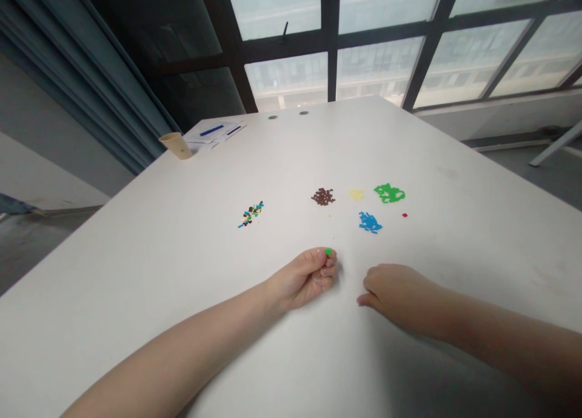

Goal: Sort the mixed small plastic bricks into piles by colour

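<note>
Where the hands are: the left hand (302, 278) and the right hand (400, 297) are rested on a white counter (182, 285), well apart from each other and nearer the wearer than the brown pile (323, 196) of small pieces.

Left hand: clenched, with a small green piece (328, 252) pinched at the fingertips, below and slightly right of the brown pile.

Right hand: released, with the fingers loosely curled against the counter; no piece is seen in it.

Other piles: a yellow pile (357, 194) is placed just right of the brown pile, with a green pile (390, 193) beyond it. A blue pile (370, 222) is spread to its lower right, and a single red piece (404, 215) is set farther right. A mixed pile (251, 214) of many colours is laid to its left.

Between: a few pale specks (331, 236) are scattered below the brown pile, above the green piece.

Containers: a tan paper cup (176, 145) is seen tilted, well beyond and left of the brown pile; its contents are not shown.

Beside the cup: sheets of paper (202, 137) are laid down, with a blue pen (211, 130) and a dark pen (234, 129) on them.

Beyond: a dark-framed window (377, 42) is seen behind the brown pile, and a blue-grey curtain (91, 72) is hung to its left.
</note>
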Motion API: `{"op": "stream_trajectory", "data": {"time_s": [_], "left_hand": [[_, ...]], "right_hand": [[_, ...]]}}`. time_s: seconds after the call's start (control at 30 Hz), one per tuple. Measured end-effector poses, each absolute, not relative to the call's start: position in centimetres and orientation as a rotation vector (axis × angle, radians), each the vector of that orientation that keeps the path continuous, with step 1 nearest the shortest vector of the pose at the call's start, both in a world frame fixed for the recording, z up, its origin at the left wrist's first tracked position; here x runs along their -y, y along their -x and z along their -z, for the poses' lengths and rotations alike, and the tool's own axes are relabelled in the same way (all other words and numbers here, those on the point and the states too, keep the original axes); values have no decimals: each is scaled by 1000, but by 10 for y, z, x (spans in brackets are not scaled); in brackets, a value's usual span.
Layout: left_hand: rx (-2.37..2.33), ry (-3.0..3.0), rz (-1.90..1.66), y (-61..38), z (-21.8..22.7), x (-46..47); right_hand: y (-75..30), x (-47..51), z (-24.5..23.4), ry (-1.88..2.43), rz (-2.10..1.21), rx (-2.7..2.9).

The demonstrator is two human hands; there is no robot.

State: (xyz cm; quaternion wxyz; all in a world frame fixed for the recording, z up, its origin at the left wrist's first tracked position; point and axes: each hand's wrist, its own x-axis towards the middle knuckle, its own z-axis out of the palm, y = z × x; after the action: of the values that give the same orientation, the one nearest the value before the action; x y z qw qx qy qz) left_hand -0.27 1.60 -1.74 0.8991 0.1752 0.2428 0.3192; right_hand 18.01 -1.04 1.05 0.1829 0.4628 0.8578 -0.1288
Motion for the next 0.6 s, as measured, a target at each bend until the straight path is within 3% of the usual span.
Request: {"op": "stream_trajectory", "data": {"time_s": [0.27,0.4,0.6], "left_hand": [[-474,-391,-633,3,20,-17],[-470,-477,-580,3,24,-16],[-505,-612,-479,4,27,-14]], "right_hand": [[-185,3,-14,-1898,417,-3066],[-180,4,-11,-1702,490,-3552],[-177,9,4,-1559,597,-3544]]}}
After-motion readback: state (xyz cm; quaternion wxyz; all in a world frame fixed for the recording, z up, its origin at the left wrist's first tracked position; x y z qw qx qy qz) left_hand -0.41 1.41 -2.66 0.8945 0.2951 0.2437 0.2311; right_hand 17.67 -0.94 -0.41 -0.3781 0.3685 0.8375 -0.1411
